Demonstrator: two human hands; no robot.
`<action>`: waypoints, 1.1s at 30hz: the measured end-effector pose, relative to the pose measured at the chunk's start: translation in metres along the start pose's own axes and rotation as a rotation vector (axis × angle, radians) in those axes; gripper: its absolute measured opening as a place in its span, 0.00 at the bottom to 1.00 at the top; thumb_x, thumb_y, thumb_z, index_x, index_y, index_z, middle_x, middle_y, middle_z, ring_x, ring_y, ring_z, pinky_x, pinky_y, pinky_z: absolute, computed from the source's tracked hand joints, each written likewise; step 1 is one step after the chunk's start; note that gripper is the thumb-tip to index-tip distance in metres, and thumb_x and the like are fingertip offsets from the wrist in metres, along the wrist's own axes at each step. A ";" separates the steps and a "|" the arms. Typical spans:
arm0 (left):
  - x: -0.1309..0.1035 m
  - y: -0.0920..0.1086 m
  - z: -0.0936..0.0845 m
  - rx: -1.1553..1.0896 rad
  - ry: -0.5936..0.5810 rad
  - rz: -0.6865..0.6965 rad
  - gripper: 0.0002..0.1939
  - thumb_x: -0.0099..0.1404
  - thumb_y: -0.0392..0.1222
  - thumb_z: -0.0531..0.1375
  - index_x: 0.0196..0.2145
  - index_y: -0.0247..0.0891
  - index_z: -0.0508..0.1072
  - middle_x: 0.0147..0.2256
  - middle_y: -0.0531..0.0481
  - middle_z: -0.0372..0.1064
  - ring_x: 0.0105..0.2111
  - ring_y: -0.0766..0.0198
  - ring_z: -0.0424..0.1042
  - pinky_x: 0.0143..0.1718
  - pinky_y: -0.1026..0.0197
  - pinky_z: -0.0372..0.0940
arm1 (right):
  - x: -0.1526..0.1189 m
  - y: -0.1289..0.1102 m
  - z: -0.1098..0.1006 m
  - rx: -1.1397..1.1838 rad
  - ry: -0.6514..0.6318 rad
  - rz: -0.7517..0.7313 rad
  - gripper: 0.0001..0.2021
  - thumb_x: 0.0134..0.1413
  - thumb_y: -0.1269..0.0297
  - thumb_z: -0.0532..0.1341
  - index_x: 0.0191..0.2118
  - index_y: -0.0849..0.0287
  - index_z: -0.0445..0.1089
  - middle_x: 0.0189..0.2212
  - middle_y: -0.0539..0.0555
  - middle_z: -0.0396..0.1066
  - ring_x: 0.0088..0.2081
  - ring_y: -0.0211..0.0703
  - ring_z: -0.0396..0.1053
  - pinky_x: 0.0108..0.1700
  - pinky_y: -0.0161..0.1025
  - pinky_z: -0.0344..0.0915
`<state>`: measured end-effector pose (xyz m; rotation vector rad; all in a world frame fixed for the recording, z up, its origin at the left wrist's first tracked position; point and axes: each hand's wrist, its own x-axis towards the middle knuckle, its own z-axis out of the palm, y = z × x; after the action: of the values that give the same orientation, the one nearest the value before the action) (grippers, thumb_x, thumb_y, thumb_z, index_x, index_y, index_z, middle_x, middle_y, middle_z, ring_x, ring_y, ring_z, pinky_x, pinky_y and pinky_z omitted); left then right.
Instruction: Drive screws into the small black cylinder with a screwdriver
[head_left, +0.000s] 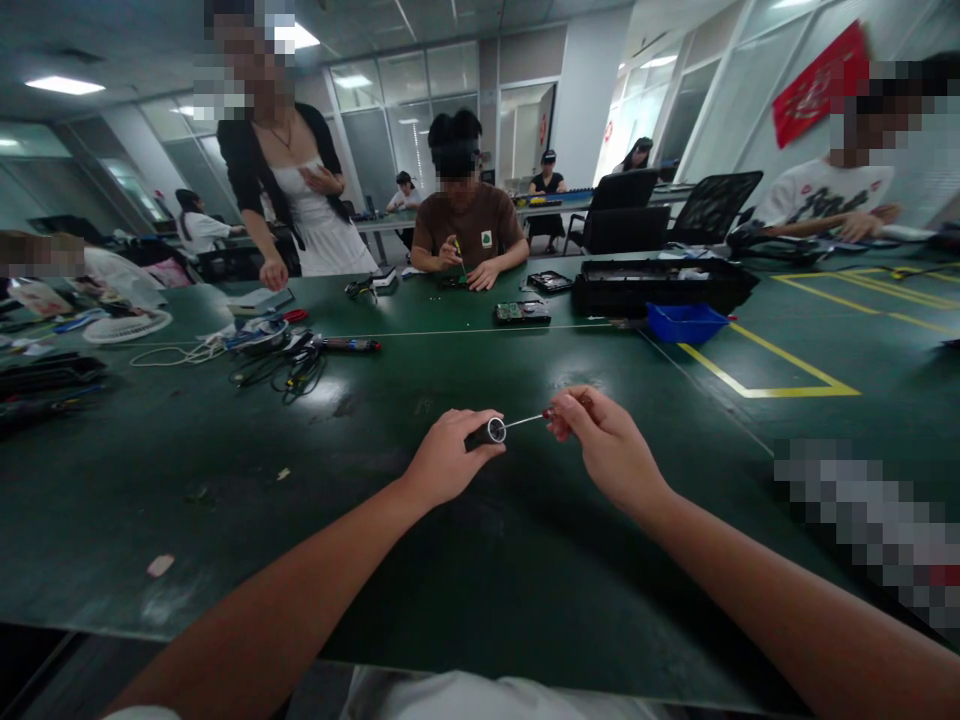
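Observation:
Fingers and thumb of my left hand [452, 452] are wrapped round a short dark cylinder [480, 435], whose open end with a pale ring faces right. My right hand [600, 435] is closed on the reddish handle of a screwdriver [525, 420]. Its thin metal shaft points left and its tip reaches the ringed end; how far inside it goes cannot be made out. Both hands are above the green table [480, 600], a short distance apart.
A blue tray [686, 322] and a long black housing [664, 287] lie beyond my right hand. Circuit-board device [523, 313] ahead; tangled cables [296, 365] at left. A pixelated object [870, 530] is at right. Across the table a seated person [469, 225] works; another stands.

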<state>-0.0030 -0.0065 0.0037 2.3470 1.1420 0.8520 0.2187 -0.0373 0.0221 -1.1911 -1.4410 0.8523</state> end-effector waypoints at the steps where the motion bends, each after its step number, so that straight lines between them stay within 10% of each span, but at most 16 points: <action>1: 0.001 0.000 0.000 0.003 -0.005 0.037 0.18 0.65 0.41 0.64 0.53 0.44 0.72 0.47 0.48 0.74 0.48 0.55 0.70 0.53 0.50 0.61 | 0.003 0.001 0.000 0.076 0.010 0.049 0.14 0.63 0.51 0.54 0.37 0.56 0.66 0.28 0.51 0.67 0.30 0.43 0.67 0.36 0.43 0.67; 5: 0.004 0.000 0.002 0.022 -0.003 0.073 0.18 0.66 0.40 0.63 0.53 0.44 0.71 0.48 0.49 0.73 0.49 0.57 0.69 0.54 0.51 0.61 | 0.012 0.009 -0.002 0.336 -0.007 0.231 0.14 0.61 0.49 0.55 0.34 0.55 0.64 0.22 0.47 0.61 0.24 0.41 0.63 0.36 0.45 0.69; 14: 0.002 0.001 0.004 0.025 -0.012 -0.011 0.17 0.64 0.42 0.65 0.51 0.44 0.73 0.45 0.50 0.74 0.45 0.56 0.69 0.50 0.51 0.62 | -0.001 -0.005 -0.004 -0.324 0.105 -0.090 0.13 0.67 0.55 0.52 0.35 0.56 0.66 0.24 0.50 0.69 0.27 0.41 0.67 0.32 0.40 0.60; 28: 0.001 0.001 0.004 0.021 -0.002 0.005 0.18 0.63 0.42 0.66 0.51 0.45 0.74 0.45 0.50 0.74 0.46 0.55 0.69 0.50 0.51 0.62 | -0.010 -0.013 0.001 -0.477 0.091 -0.152 0.17 0.66 0.50 0.52 0.34 0.55 0.70 0.18 0.48 0.65 0.20 0.40 0.63 0.25 0.39 0.55; 33: 0.000 -0.001 0.005 0.029 -0.011 0.000 0.17 0.64 0.42 0.65 0.51 0.45 0.74 0.44 0.50 0.75 0.45 0.55 0.69 0.48 0.52 0.62 | -0.006 -0.006 0.000 -0.379 0.054 -0.156 0.11 0.66 0.58 0.52 0.45 0.56 0.66 0.31 0.53 0.72 0.31 0.44 0.71 0.31 0.40 0.63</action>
<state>0.0002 -0.0060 -0.0004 2.3720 1.1566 0.8271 0.2172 -0.0451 0.0260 -1.3465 -1.6738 0.4467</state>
